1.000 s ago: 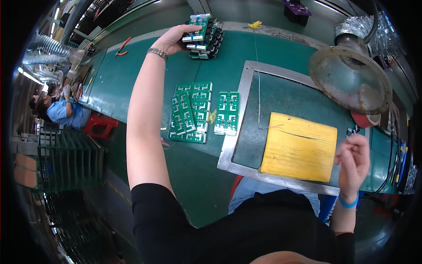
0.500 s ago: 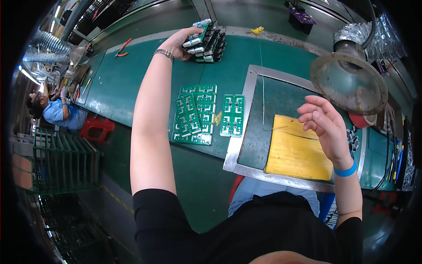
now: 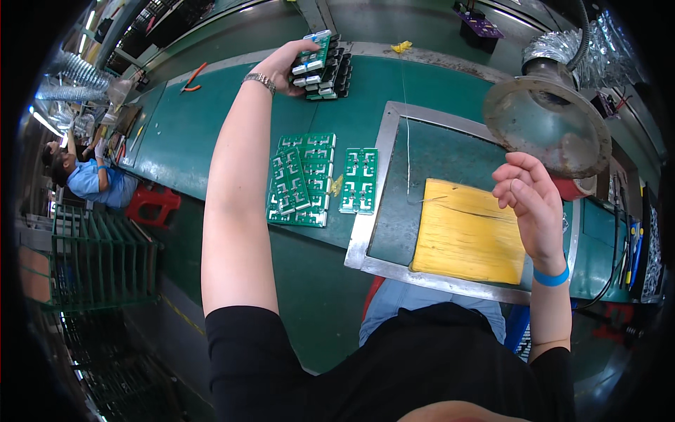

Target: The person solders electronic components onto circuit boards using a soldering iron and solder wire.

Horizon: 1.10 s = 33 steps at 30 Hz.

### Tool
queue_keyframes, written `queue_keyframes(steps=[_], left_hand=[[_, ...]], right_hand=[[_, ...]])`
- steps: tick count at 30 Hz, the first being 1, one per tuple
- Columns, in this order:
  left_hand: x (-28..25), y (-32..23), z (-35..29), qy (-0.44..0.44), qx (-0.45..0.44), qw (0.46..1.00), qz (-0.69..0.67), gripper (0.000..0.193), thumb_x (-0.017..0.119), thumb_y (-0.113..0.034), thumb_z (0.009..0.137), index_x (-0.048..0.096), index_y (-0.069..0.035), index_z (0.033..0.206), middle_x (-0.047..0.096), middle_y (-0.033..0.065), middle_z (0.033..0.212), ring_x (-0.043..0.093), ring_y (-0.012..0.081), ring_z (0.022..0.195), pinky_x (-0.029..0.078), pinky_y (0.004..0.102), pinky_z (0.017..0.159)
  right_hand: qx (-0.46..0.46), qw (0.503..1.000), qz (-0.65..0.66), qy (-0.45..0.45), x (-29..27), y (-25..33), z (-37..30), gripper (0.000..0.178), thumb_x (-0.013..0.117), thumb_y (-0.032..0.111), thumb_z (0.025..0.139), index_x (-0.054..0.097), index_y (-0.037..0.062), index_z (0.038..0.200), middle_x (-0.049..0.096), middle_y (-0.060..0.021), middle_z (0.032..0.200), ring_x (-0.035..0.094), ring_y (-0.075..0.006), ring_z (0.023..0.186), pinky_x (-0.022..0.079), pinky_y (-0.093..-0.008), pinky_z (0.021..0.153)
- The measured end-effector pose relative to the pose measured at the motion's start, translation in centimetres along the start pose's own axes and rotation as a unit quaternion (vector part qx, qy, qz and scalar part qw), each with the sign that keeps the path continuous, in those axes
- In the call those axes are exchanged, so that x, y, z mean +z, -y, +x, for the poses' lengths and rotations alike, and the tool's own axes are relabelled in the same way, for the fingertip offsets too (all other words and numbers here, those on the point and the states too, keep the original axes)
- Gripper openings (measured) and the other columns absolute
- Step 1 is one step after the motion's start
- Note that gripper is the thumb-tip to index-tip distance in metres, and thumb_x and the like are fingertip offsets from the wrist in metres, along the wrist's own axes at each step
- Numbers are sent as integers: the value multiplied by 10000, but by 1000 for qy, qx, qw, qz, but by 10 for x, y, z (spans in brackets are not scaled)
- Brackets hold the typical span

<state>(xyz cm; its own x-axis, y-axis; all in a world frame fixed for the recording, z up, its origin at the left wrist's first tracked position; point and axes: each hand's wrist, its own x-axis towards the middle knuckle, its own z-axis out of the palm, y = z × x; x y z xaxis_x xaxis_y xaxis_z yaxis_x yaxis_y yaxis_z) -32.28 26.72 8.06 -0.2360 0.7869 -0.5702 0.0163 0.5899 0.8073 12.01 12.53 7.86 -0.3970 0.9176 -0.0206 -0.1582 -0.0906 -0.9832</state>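
Head view shows the left hand [image 3: 285, 65] gripping the stack of populated circuit boards [image 3: 322, 58] at upper centre, seemingly mid-pickup, while the right hand [image 3: 529, 200] hovers loosely curled, empty; next comes a steady lift.

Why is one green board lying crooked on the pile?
One loose board lies tilted across the flat panels, while the rest sit square. A small yellow scrap sits between the panels too. The left hand grips a far stack, the right hand is empty.

Counted: one stack of circuit boards [image 3: 325, 65], three green board panels [image 3: 301, 180] laid flat, one yellow pad [image 3: 467, 231], one extraction hood [image 3: 547, 125].
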Motion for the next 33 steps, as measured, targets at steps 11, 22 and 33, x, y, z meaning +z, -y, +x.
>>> queue_keyframes(steps=[11, 22, 33], left_hand=[[28, -2, -5, -20, 65, 996, 61, 451, 763, -410, 756, 650, -105, 1070, 706, 49, 1026, 671, 169, 935, 525, 374, 854], [100, -20, -7, -201, 193, 841, 464, 1183, 817, -481, 579, 221, 137, 1393, 489, 334, 1273, 558, 381, 1163, 497, 373, 945], [130, -26, -13, -147, 179, 760, 607, 1185, 825, -570, 551, 293, 66, 1397, 505, 338, 1275, 549, 421, 1176, 460, 414, 997]], right_hand=[[-14, 1000, -12, -11, -11, 3, -5, 393, 582, 138, 901, 474, -23, 1242, 630, -95, 1044, 590, -118, 861, 440, -245, 745], [-17, 1000, -23, -11, -11, 2, -8, 389, 582, 139, 897, 481, -19, 1238, 638, -88, 1021, 590, -113, 840, 430, -241, 735], [-28, 999, -7, -32, -32, 7, -22, 379, 579, 138, 899, 485, -12, 1234, 636, -67, 972, 580, -100, 794, 410, -230, 711]])
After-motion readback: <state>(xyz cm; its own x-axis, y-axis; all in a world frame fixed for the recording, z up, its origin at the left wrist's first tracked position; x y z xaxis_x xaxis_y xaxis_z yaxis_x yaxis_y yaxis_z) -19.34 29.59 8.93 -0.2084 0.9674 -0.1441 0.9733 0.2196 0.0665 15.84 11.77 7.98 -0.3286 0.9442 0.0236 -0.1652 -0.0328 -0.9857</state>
